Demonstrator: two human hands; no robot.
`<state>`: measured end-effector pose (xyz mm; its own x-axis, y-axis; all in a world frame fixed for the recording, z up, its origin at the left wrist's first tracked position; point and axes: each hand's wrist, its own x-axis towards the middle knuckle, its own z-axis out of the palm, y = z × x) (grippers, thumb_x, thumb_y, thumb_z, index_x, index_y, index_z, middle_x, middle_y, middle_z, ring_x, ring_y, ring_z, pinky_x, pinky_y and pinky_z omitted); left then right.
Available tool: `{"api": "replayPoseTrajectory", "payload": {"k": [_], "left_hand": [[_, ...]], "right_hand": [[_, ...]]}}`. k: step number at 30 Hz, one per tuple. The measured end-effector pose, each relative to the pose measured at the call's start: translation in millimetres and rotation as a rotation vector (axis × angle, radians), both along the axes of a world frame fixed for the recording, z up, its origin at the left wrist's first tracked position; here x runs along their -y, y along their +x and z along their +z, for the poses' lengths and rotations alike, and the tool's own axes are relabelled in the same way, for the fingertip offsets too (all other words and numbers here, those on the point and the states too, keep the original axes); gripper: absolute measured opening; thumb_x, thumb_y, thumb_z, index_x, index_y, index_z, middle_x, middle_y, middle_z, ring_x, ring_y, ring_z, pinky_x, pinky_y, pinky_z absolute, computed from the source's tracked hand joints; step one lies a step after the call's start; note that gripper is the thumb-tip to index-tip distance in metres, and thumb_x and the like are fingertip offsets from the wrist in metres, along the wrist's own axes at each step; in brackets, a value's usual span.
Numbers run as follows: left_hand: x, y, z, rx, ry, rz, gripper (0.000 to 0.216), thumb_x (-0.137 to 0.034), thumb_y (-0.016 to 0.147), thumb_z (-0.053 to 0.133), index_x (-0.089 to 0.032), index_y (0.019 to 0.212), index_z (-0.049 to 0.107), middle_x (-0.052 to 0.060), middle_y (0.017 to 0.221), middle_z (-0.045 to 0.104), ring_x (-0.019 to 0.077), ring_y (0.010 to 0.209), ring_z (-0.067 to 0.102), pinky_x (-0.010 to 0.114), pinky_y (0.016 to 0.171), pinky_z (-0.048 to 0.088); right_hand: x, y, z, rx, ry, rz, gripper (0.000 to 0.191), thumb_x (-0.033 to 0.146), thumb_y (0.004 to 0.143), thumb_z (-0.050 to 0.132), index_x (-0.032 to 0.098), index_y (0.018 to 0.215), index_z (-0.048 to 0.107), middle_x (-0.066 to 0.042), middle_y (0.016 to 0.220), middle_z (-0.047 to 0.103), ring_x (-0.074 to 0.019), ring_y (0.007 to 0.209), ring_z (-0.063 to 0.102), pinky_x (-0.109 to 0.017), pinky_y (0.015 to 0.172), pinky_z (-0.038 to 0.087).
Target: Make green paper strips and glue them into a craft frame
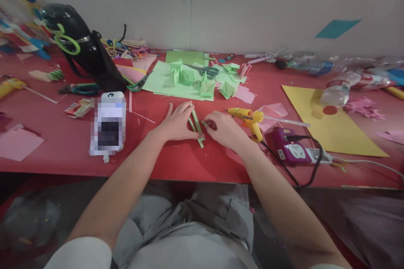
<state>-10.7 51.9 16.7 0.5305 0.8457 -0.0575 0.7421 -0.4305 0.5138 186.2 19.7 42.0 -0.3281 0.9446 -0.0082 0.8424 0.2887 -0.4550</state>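
Green paper strips point(196, 127), thin, light and easily creased, lie at the near middle of the red worktop point(189, 162) and look best held gently by their ends. The left hand point(176, 125) rests flat and open on them; the right hand point(222, 130) pinches one end, its grip closed. Just right sits a yellow glue gun point(248, 118); farther back are folded green paper shapes point(206, 86).

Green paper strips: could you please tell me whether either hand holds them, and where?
The right hand appears to pinch the thin green paper strips at mid-length with its fingertips; the left hand lies flat, pressing on them.
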Motion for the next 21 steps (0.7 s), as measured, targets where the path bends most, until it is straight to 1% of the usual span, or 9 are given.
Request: {"api": "replayPoseTrajectory", "payload": {"k": [5, 9, 11, 14, 16, 18, 21], "left_hand": [[0.9, 1.9, 5.3, -0.044, -0.029, 0.004, 0.106, -0.070, 0.069, 0.067, -0.023, 0.154, 0.025, 0.015, 0.167, 0.014, 0.0361, 0.154, 0.009, 0.062, 0.121, -0.007], [1.6, 2.0, 6.5, -0.051, -0.033, 0.007, 0.107, -0.071, 0.069, 0.066, -0.022, 0.155, 0.026, 0.015, 0.167, 0.013, 0.0362, 0.154, 0.009, 0.062, 0.121, -0.006], [1.6, 1.5, 5.5, -0.039, -0.032, 0.004, 0.107, -0.072, 0.069, 0.066, -0.022, 0.155, 0.026, 0.015, 0.167, 0.014, 0.0366, 0.154, 0.009, 0.062, 0.121, -0.006], [0.9, 0.7, 3.0, -0.038, -0.023, -0.002, 0.108, -0.073, 0.069, 0.065, -0.021, 0.155, 0.025, 0.015, 0.166, 0.014, 0.0366, 0.154, 0.009, 0.063, 0.121, -0.006], [0.2, 0.3, 1.5, -0.033, -0.012, -0.006, 0.108, -0.073, 0.069, 0.065, -0.021, 0.155, 0.025, 0.015, 0.167, 0.014, 0.0369, 0.153, 0.010, 0.063, 0.121, -0.005], [-0.3, 0.1, 0.7, -0.021, -0.004, -0.008, 0.107, -0.073, 0.069, 0.065, -0.022, 0.155, 0.025, 0.015, 0.167, 0.015, 0.0374, 0.153, 0.011, 0.062, 0.121, -0.005], [-0.4, -0.1, 0.9, -0.028, -0.011, -0.006, 0.109, -0.074, 0.068, 0.064, -0.022, 0.155, 0.025, 0.015, 0.167, 0.014, 0.0373, 0.153, 0.010, 0.061, 0.121, -0.006]], "right_hand": [[2.6, -1.9, 0.4, 0.149, 0.071, -0.079, 0.017, 0.007, 0.084, 0.053, 0.016, 0.089, 0.066, -0.009, 0.091, 0.069, -0.0213, 0.080, 0.059, -0.030, 0.063, 0.032], [-4.6, -6.1, 4.8, 0.140, 0.085, -0.122, 0.022, 0.008, 0.084, 0.052, 0.016, 0.100, 0.065, -0.009, 0.095, 0.071, -0.0221, 0.082, 0.061, -0.030, 0.063, 0.032], [-5.7, -5.7, 8.6, 0.136, 0.095, -0.116, 0.019, 0.009, 0.085, 0.052, 0.016, 0.097, 0.065, -0.009, 0.094, 0.070, -0.0216, 0.081, 0.061, -0.030, 0.064, 0.033], [-0.9, -0.7, 13.3, 0.205, 0.045, -0.078, 0.007, 0.016, 0.086, 0.056, 0.017, 0.084, 0.063, -0.009, 0.088, 0.069, -0.0218, 0.078, 0.061, -0.030, 0.062, 0.033], [4.4, 4.3, 14.6, 0.267, -0.011, -0.056, 0.005, 0.019, 0.085, 0.059, 0.018, 0.080, 0.062, -0.009, 0.086, 0.069, -0.0221, 0.077, 0.061, -0.030, 0.061, 0.032], [8.9, 8.7, 15.0, 0.319, -0.049, -0.043, 0.004, 0.016, 0.084, 0.059, 0.018, 0.082, 0.062, -0.010, 0.087, 0.069, -0.0222, 0.076, 0.062, -0.030, 0.060, 0.032], [14.0, 11.1, 17.2, 0.384, -0.074, -0.019, 0.010, 0.011, 0.084, 0.056, 0.017, 0.087, 0.063, -0.011, 0.090, 0.070, -0.0237, 0.079, 0.065, -0.031, 0.062, 0.033]]}}
